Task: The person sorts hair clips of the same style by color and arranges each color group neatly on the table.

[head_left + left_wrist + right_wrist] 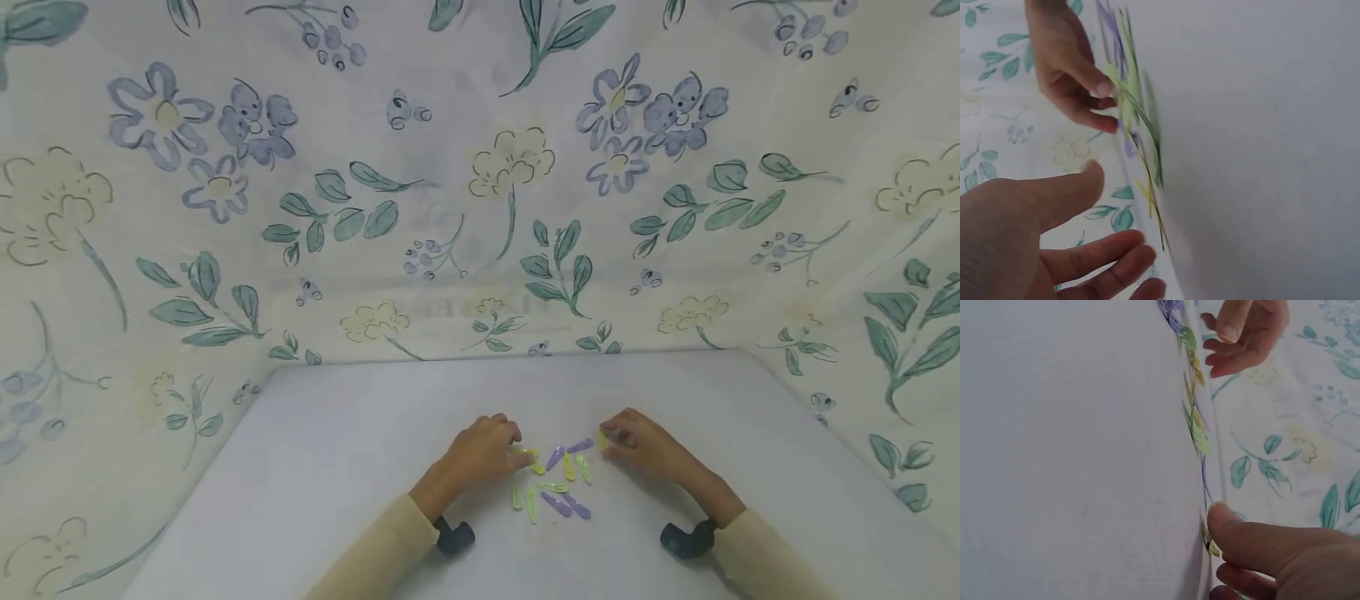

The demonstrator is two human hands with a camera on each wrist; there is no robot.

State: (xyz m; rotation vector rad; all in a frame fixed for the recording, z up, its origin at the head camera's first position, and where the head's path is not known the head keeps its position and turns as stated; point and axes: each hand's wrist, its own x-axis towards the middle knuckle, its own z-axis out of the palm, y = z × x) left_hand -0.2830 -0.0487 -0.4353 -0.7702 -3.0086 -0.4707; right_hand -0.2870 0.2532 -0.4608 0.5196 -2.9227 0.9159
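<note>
head view: two hands are facing each other over a loose scatter of small clips; the left hand (480,454) is hanging relaxed, its thumb and fingers parted and grasping nothing, as the left wrist view is also showing; one yellow clip (537,469) is lying just by its thumb; the right hand (647,447) is bending its thumb and fingers about another yellow clip (603,440); whether it is pinching that clip i cannot tell; between the hands, two purple clips (580,446), one upright-looking yellow clip (568,467) and one pale green clip (583,469) are lying close together; nearer the person, three more green clips (552,487) and two more purple clips (577,505) are resting on the white table (300,467); that is making four purple, four green and at least three yellow, the left hand obscuring the exact count; farther out, two dark wrist devices (455,537) are showing beside two cream sleeves (382,550); one floral cloth (450,308) is rising behind the table
</note>
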